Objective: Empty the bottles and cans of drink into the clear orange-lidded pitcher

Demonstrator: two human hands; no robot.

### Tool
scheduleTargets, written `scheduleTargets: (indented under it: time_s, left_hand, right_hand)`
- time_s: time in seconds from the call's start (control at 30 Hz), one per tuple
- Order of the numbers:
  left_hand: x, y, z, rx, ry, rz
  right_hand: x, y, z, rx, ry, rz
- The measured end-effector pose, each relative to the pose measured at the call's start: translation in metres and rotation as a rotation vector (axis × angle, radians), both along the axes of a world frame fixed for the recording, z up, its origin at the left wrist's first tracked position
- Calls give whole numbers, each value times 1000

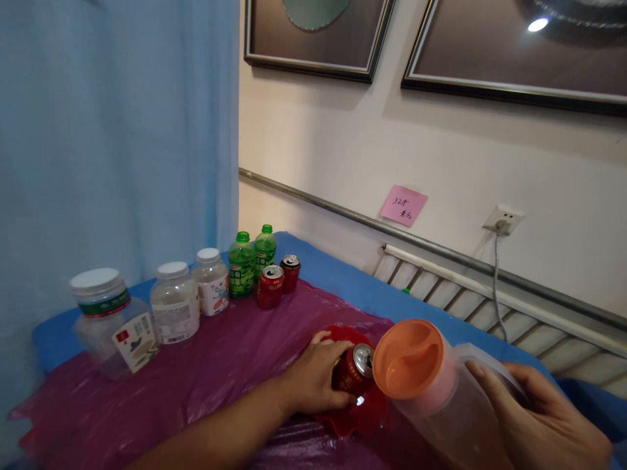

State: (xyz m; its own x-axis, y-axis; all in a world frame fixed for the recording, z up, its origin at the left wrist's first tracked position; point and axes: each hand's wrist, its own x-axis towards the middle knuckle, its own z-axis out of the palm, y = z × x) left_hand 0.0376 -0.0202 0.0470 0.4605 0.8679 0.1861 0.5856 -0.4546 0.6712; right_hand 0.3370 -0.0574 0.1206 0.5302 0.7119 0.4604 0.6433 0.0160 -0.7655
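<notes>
My left hand [318, 375] is wrapped round a red can [350, 372], which leans over a red scalloped dish [343, 421]. In my right hand [533, 411] is the handle of a translucent pitcher [455, 418] with an orange lid [409, 359]. The pitcher is tilted to the left, and its lid is right beside the top of the can. Whether liquid is flowing between them cannot be made out.
Clear jars with white lids [175, 303], green bottles [241, 264] and two red cans [270, 286] stand along the back left of the purple plastic sheet [210, 365]. A rail and a radiator [450, 281] run along the wall.
</notes>
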Motion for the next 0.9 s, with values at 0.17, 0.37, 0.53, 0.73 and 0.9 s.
scheduleTargets:
  time_s: [0.17,0.37,0.53,0.73,0.9]
  left_hand:
    - [0,0,0,-8,-3,4]
    - [-1,1,-2,11,10,-11]
    - [-1,1,-2,1,3,-2]
    - [-1,1,-3,1,-1,-3]
    - [0,1,-3,3,0,0]
  right_hand:
    - [-8,-3,11,-124,71,-66]
    - [-3,-2,9,-148,45,-66]
    - [3,0,0,-95,0,-28]
    - [-8,-3,7,-18,34,-40]
    - [-6,-3,6,-32,1,-66]
